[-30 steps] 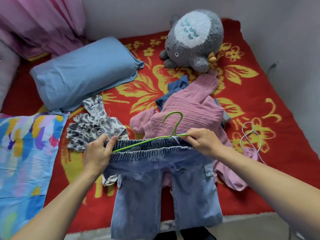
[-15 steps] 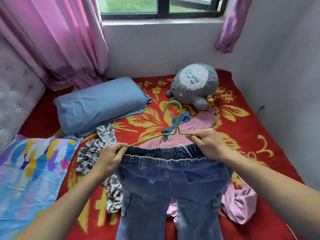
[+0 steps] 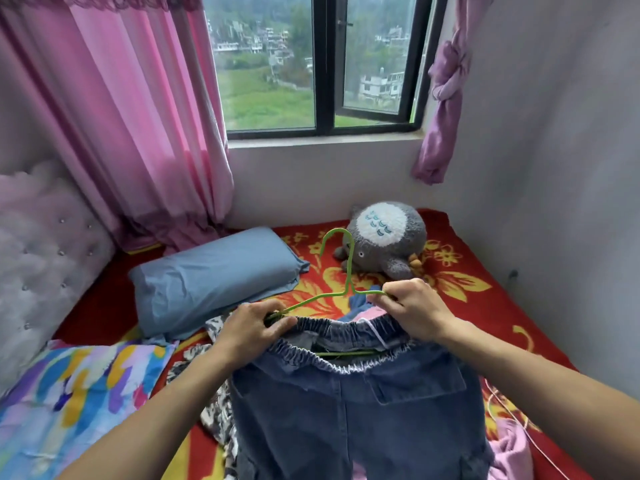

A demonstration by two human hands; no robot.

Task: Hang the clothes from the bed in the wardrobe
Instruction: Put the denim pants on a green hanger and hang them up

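A quilted pale headboard point(image 3: 45, 258) and a long pink curtain point(image 3: 138, 133) frame the left side of a bedroom, above a bright multicoloured sheet point(image 3: 69, 393) and a blue pillow point(image 3: 214, 282) lying on the bed point(image 3: 485, 306), which is covered in red cloth with yellow flowers. A black-and-white patterned garment point(image 3: 214, 410) lies crumpled just beside the pillow.

At centre, a person holds a pair of blue jeans point(image 3: 346, 410) above the bed, the legs hanging down toward the bottom edge. The left hand point(image 3: 252, 327) has its fingers curled and pinches the left end of a green hanger point(image 3: 350, 268) together with the elastic waistband. The hanger's hook stands upright above the waistband, and its lower bar shows inside the open waist.

Behind, a dark-framed window point(image 3: 322, 64) looks out on green slopes and houses, and a grey-and-white plush toy point(image 3: 384, 237) sits at the far end of the bed.

The right hand point(image 3: 412, 313) pinches the hanger's right arm and grips the waistband's other side, fingers curled. A pink sweater point(image 3: 509, 455) lies on the bed under the jeans' right leg, and a knotted purple curtain point(image 3: 443, 98) hangs by the right wall.
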